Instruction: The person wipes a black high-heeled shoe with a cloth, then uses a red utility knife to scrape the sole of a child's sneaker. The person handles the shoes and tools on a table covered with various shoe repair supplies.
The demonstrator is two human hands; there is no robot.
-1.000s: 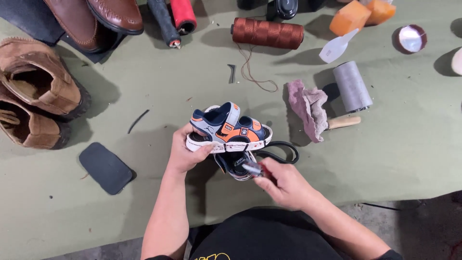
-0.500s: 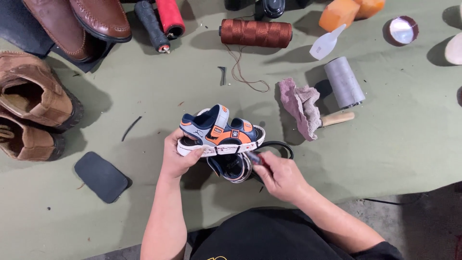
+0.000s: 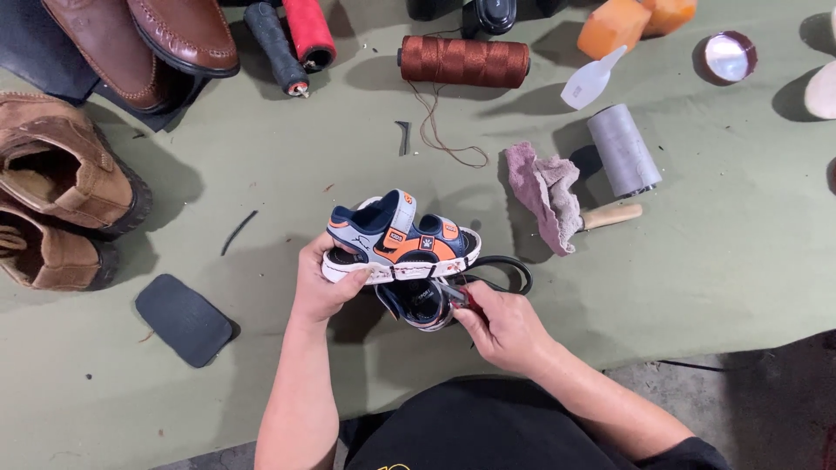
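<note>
Head view: left hand (image 3: 324, 283) remains clamped on the child's sandal (image 3: 396, 244), heel end, mid-table. Right hand (image 3: 505, 326) is closed on a small red-handled tool (image 3: 457, 296) under the sole at 5 o'clock. Grip unchanged; work continues. Pink rag (image 3: 544, 191) at 2 o'clock.

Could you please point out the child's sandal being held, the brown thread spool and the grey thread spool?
child's sandal (image 3: 402, 239), head view, on the orange and blue side strap.
brown thread spool (image 3: 466, 60), head view, on the middle of the wound thread.
grey thread spool (image 3: 622, 151), head view, on the middle of its side.
</note>
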